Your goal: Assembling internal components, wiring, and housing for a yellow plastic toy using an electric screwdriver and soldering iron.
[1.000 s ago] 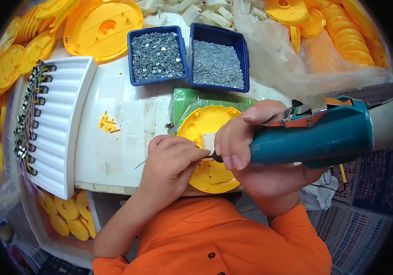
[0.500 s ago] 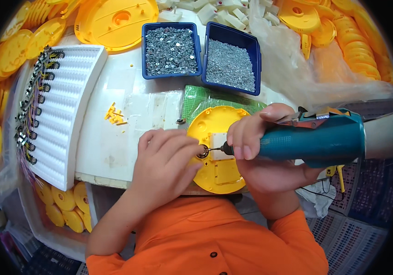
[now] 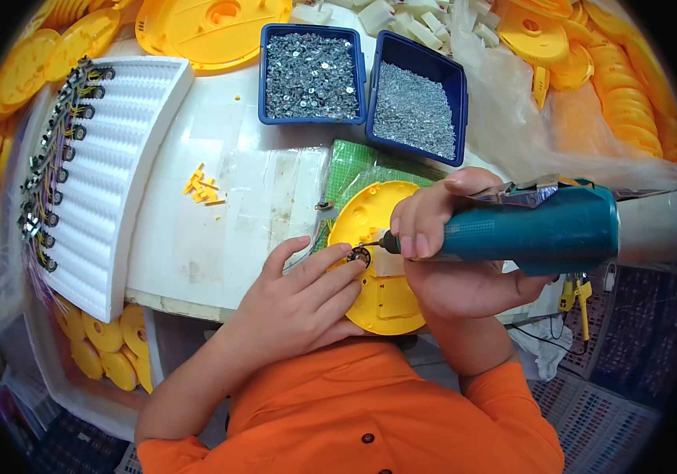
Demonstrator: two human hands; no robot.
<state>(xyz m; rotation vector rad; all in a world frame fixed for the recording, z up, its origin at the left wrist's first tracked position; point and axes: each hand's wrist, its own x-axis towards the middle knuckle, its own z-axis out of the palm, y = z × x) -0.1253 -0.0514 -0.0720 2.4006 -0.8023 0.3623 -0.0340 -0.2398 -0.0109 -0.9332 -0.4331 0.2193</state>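
A yellow round plastic housing [image 3: 390, 299] lies at the table's front edge, with a small dark ring-shaped part [image 3: 360, 257] on its left side. My left hand [image 3: 287, 312] rests over the housing's left edge, its fingers stretched out and the fingertips touching the ring part. Wrapped round a teal electric screwdriver [image 3: 548, 237], my right hand [image 3: 461, 292] holds the tool level from the right. Its bit points left and the tip is at the ring part's upper rim. A pale block in the housing is partly hidden behind the right hand.
Two blue bins, one of washer-like metal pieces [image 3: 312, 75] and one of screws [image 3: 413, 103], stand behind a green mat [image 3: 354, 162]. Small yellow pieces [image 3: 202, 186] lie left of centre. A white ribbed foam tray [image 3: 109, 174] holds wired parts; yellow discs [image 3: 103, 336] fill a lower-left box.
The screwdriver's tip has shifted to the ring part's upper rim. My left hand's fingers have straightened and its thumb has spread away. The whole view has shifted slightly.
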